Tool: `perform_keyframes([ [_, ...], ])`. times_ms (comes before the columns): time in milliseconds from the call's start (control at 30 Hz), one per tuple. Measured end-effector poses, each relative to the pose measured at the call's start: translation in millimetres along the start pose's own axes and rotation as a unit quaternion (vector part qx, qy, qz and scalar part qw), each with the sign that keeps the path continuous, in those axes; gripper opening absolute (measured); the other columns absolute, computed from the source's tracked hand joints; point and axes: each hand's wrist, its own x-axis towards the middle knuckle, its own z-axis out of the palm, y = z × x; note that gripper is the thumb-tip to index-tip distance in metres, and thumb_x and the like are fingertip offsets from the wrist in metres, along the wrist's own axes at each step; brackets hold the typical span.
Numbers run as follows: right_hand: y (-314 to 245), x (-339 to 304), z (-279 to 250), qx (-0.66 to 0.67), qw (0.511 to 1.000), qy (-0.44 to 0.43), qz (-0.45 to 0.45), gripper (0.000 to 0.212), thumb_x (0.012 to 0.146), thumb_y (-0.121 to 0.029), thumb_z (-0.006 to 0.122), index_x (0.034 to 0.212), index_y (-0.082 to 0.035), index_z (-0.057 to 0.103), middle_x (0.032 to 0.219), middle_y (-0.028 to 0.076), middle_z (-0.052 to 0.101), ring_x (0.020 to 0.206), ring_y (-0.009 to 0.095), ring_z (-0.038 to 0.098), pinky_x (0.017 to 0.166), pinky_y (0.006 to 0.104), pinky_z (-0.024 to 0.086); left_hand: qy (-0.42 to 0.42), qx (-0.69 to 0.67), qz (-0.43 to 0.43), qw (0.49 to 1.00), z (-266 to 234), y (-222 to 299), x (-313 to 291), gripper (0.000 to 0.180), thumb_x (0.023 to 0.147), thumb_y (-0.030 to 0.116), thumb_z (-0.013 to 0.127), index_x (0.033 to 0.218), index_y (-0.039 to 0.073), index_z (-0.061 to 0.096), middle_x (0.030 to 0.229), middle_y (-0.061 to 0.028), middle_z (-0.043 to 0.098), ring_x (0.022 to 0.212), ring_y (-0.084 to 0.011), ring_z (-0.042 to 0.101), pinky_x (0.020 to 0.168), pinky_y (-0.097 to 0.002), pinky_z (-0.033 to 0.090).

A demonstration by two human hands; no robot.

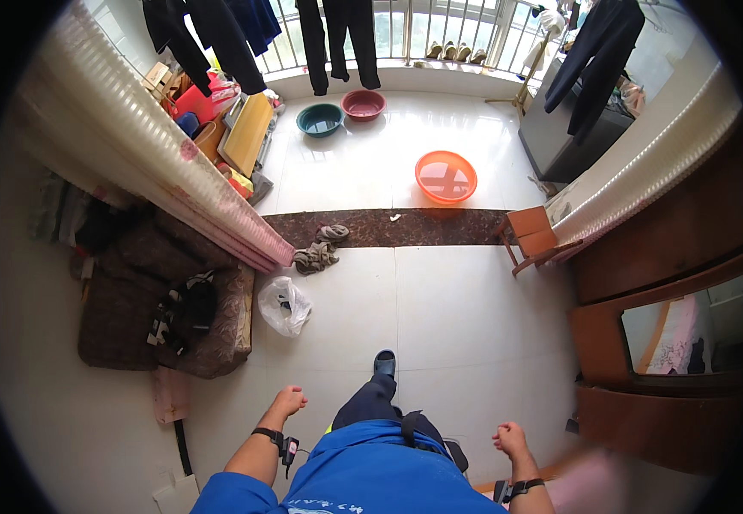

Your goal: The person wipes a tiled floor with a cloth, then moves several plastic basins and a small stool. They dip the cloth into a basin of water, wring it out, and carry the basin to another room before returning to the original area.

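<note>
My left hand [288, 401] hangs in front of my body at the left, its fingers curled in and no object showing in it. Lower on the right, my right hand [510, 439] is also loosely closed, with nothing visible inside. Both wrists carry black straps with small devices. Neither hand touches anything around it. Nearest to the left hand is a white plastic bag [285, 306] on the floor, beyond its reach. Farther ahead, an orange basin [446, 177] holding what looks like water stands on the tiles, with a green basin [320, 121] and a red basin [364, 104] behind it.
A brown sofa [161, 291] with dark items stands left, near crumpled grey cloths [316, 257]. A small wooden chair [528, 236] and wooden cabinet [645, 420] line the right. Dark clothes [337, 43] hang before the window railing; a dark stone strip [371, 227] crosses the floor.
</note>
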Motion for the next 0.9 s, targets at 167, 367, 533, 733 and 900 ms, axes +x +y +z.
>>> perform_keyframes([
  [167,-4.3,-13.6,1.4,0.011,0.995,-0.039,0.087,0.024,0.101,-0.015,0.052,0.119,-0.001,0.059,0.093,0.016,0.074,0.068,0.022,0.071,0.057,0.0338,0.059,-0.022,0.031,0.101,0.994,-0.8,165.7,36.0,0.048,0.097,0.016,0.054,0.142,0.0,0.049,0.11,-0.0159,0.075,0.089,-0.0198,0.073,0.071,-0.032,0.056],
  [367,-20.4,21.0,-46.7,-0.008,0.988,-0.046,0.148,0.025,0.102,-0.017,0.053,0.119,0.0,0.059,0.096,0.017,0.074,0.071,0.024,0.072,0.06,0.0355,0.061,0.008,-0.022,0.176,0.984,25.8,285.9,55.3,0.046,0.095,0.01,0.054,0.138,-0.006,0.051,0.106,-0.0198,0.075,0.091,-0.0218,0.074,0.08,-0.0338,0.06],
  [533,-61.8,103.8,-129.6,-0.024,0.992,-0.043,0.113,0.025,0.101,-0.016,0.053,0.12,0.001,0.059,0.094,0.017,0.074,0.069,0.024,0.071,0.058,0.0356,0.061,0.04,-0.011,0.087,0.995,84.7,288.6,56.3,0.047,0.094,0.009,0.053,0.138,-0.005,0.051,0.103,-0.0189,0.076,0.086,-0.0217,0.074,0.076,-0.034,0.06],
  [733,-149.6,223.1,-260.0,-0.062,0.997,-0.018,0.049,0.025,0.098,-0.013,0.053,0.118,0.0,0.06,0.086,0.016,0.073,0.06,0.022,0.068,0.05,0.0352,0.057,0.038,-0.038,-0.037,0.998,182.5,273.6,7.0,0.048,0.095,0.011,0.051,0.142,-0.001,0.05,0.106,-0.0158,0.076,0.087,-0.0202,0.074,0.073,-0.0327,0.057],
  [900,-242.3,297.2,-358.3,-0.071,0.996,0.055,0.009,0.019,0.102,-0.018,0.052,0.113,-0.006,0.06,0.088,0.015,0.072,0.061,0.02,0.065,0.05,0.034,0.055,0.008,-0.098,-0.063,0.993,244.9,285.2,-25.1,0.05,0.096,0.013,0.052,0.144,0.001,0.049,0.112,-0.0158,0.075,0.092,-0.0197,0.074,0.072,-0.0319,0.056],
])
